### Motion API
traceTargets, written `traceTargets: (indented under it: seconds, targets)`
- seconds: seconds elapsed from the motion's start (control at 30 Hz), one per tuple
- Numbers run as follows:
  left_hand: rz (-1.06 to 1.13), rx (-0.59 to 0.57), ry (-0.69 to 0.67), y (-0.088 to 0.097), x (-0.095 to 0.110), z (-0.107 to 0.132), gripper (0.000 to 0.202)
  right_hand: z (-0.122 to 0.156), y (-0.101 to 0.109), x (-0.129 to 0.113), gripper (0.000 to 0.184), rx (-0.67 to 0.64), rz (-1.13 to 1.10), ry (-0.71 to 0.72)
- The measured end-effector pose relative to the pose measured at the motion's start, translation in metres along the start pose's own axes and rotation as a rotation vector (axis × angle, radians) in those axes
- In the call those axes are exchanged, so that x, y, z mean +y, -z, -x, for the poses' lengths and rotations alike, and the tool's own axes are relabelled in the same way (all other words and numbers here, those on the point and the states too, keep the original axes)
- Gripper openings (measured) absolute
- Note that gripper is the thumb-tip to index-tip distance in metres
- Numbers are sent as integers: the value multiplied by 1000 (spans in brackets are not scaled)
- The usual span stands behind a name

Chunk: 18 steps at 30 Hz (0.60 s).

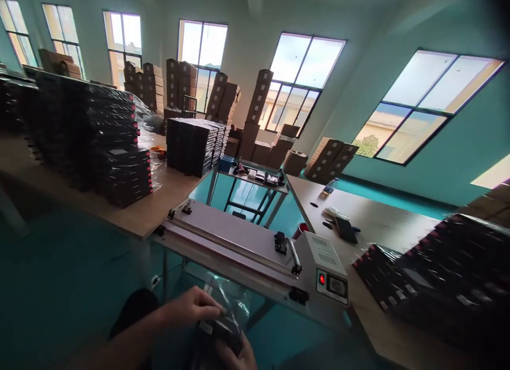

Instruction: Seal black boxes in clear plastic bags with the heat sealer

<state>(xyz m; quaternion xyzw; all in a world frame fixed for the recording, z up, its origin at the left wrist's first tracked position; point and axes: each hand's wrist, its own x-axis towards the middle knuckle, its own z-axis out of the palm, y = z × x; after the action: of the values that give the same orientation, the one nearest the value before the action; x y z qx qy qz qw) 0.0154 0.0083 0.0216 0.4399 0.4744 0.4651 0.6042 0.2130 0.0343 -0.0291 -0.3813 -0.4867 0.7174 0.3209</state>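
At the bottom middle, a black flat box (217, 326) with a small white label sits low in front of me, partly inside a clear plastic bag (235, 301). My left hand (195, 306) pinches the bag's film at the box's upper end, fingers pressed together. Lower down, my right hand (239, 354) grips the side of the box; some of its fingers are hidden or dark. Just beyond both hands stands a long bar heat sealer (235, 226), its red switch (322, 279) lit on the grey control housing (324, 253).
Wrapped black boxes (123, 173) are stacked on the left table (159, 203); more wrapped boxes (422, 274) lie on the right table (382, 211). A dark flat object (346, 230) and a bottle (330, 187) rest there too. Cardboard cartons (261, 96) stand along the windows.
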Motion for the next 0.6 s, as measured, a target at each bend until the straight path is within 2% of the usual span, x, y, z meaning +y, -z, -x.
traceTargets:
  seconds: [0.1,0.17,0.27,0.33,0.37,0.43,0.53,0.6]
  targets:
    - [-82,142,-50,-15,-6,10,45,-7,0,-13,51,110,120,91]
    - [-115,163,-72,-19,-5,13,45,-16,3,-30,48,193,237,173]
    - [-137,203,-89,-15,0,14,45,-32,12,-53,47,301,303,319]
    - [-139,260,-81,-9,4,12,46,-40,16,-59,47,363,232,338]
    - [-140,278,-74,-7,5,12,47,-43,17,-58,49,366,180,307]
    - [-129,295,-55,-5,6,10,47,-47,19,-52,56,285,112,209]
    - [-82,276,-19,-6,2,8,47,-46,23,-40,50,138,191,162]
    - [-33,268,-5,-7,-4,5,49,-44,27,-34,46,209,228,201]
